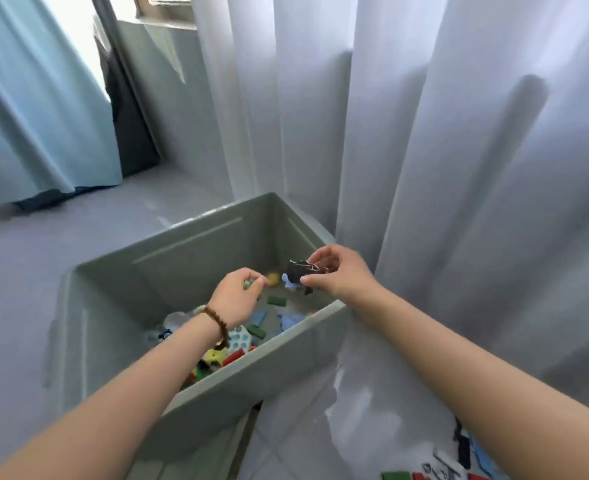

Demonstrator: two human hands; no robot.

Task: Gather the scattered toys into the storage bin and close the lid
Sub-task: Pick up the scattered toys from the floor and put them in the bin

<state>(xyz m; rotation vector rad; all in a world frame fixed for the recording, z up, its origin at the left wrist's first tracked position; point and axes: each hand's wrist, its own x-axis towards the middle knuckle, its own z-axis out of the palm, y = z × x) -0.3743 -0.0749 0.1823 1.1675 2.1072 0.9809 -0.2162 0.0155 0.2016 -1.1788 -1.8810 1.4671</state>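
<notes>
An open grey-green storage bin (196, 244) stands on the floor with several coloured toy blocks (251, 332) on its bottom. My right hand (341, 271) is over the bin's right rim and pinches a black binder clip (298, 271) by its wire handles. My left hand (237, 296), with a bead bracelet on the wrist, is over the bin's middle with curled fingers round a small green piece (248, 284). A few more toys (435, 471) lie scattered on the floor at the bottom right. No lid is in view.
White sheer curtains (424, 133) hang right behind and beside the bin. A blue curtain (33, 116) and a dark panel (130, 126) are at the far left. Grey floor (16, 271) stretches to the left of the bin.
</notes>
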